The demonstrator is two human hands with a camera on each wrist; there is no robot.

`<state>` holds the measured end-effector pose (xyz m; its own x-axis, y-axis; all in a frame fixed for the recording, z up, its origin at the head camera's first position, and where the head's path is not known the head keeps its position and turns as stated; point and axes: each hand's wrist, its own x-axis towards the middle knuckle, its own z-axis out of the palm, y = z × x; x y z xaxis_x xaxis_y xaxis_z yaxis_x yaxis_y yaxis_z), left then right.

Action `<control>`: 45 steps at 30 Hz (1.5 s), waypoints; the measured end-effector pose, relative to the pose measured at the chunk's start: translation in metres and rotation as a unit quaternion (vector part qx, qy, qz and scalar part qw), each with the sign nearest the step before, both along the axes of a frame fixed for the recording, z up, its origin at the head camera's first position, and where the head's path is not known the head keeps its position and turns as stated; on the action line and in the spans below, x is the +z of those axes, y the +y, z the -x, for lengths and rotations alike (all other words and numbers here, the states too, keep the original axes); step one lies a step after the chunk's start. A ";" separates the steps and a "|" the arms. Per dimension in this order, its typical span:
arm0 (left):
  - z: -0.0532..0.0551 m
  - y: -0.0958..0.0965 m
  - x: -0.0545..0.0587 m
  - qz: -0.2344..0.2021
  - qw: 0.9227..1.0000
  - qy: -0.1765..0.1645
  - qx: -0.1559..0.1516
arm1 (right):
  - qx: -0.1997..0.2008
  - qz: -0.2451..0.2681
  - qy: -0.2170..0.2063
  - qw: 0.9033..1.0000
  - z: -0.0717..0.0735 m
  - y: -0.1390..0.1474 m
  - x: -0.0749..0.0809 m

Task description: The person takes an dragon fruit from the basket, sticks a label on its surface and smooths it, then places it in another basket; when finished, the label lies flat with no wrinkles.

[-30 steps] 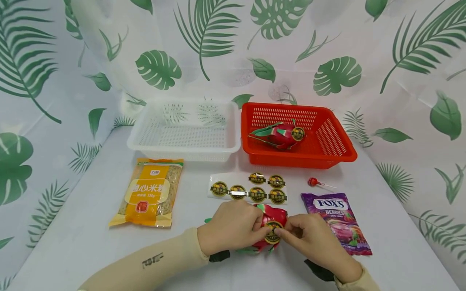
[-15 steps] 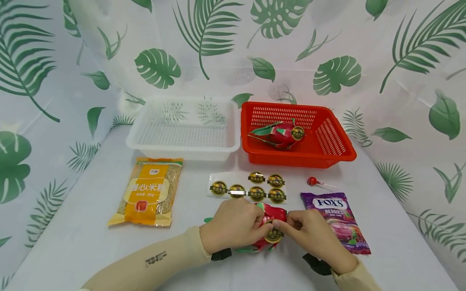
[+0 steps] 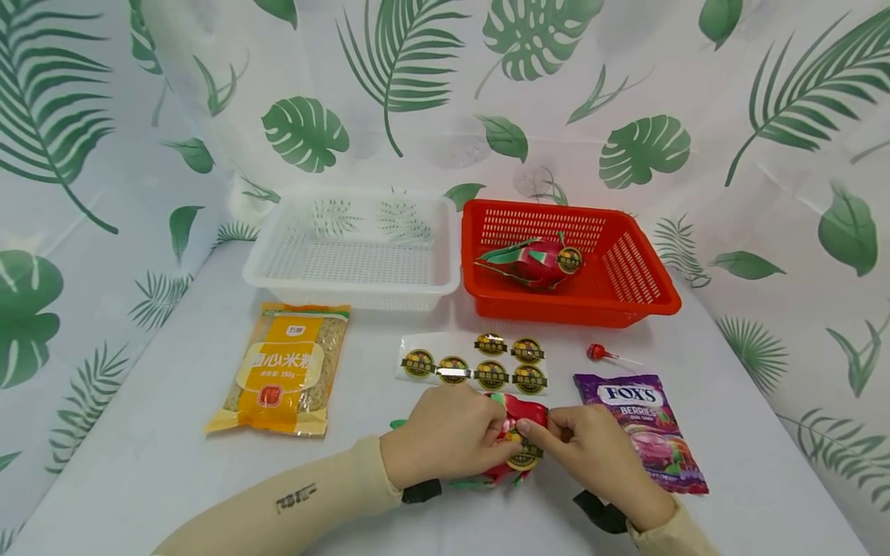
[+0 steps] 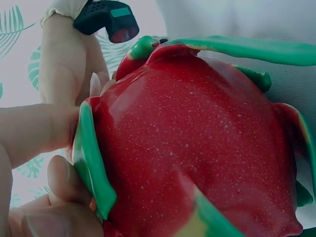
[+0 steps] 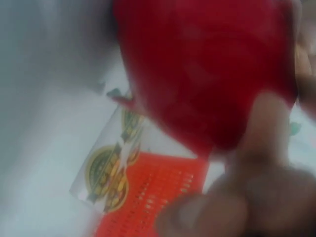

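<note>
A red dragon fruit [image 3: 526, 409] with green scales lies on the table, its near side partly covered by both hands. My left hand [image 3: 445, 432] grips it from the left, thumb beside a round black-and-gold sticker [image 3: 523, 457] on its skin. From the right, my right hand [image 3: 599, 454] holds the fruit with curled fingers, and its thumb presses at the sticker's upper edge. The left wrist view is filled by the dragon fruit [image 4: 192, 133], with left fingers [image 4: 34, 131] against its side. A blurred right finger touches the dragon fruit [image 5: 207, 69] in the right wrist view.
Behind the fruit lies a sticker sheet [image 3: 445, 340]. A white basket [image 3: 351, 297] and a red basket [image 3: 556, 311], holding another stickered dragon fruit [image 3: 538, 261], stand at the back. A noodle bag [image 3: 281, 371] is left; a lollipop [image 3: 596, 352] and purple candy bag [image 3: 650, 432] are right.
My right thumb has slid from the sticker's right side up and left to its upper edge, uncovering more of its print. The left hand keeps its grip on the dragon fruit.
</note>
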<state>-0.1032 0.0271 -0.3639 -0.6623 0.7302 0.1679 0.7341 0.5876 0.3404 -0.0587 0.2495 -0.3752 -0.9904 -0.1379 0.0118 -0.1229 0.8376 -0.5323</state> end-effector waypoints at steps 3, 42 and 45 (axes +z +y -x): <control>0.000 0.000 0.000 0.004 1.000 -0.007 0.002 | 0.029 0.007 -0.016 0.999 0.000 0.005 0.001; -0.004 0.004 -0.005 0.032 0.998 0.056 0.013 | 0.186 0.097 -0.037 0.977 0.008 0.028 -0.003; -0.005 0.003 -0.005 0.032 0.998 0.057 0.011 | 0.204 0.107 -0.035 0.973 0.010 0.032 -0.005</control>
<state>-0.0986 0.0305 -0.3685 -0.6581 0.7268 0.1968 0.7521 0.6222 0.2173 -0.0692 0.2811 -0.3797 -0.8535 -0.5209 0.0170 -0.3779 0.5960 -0.7085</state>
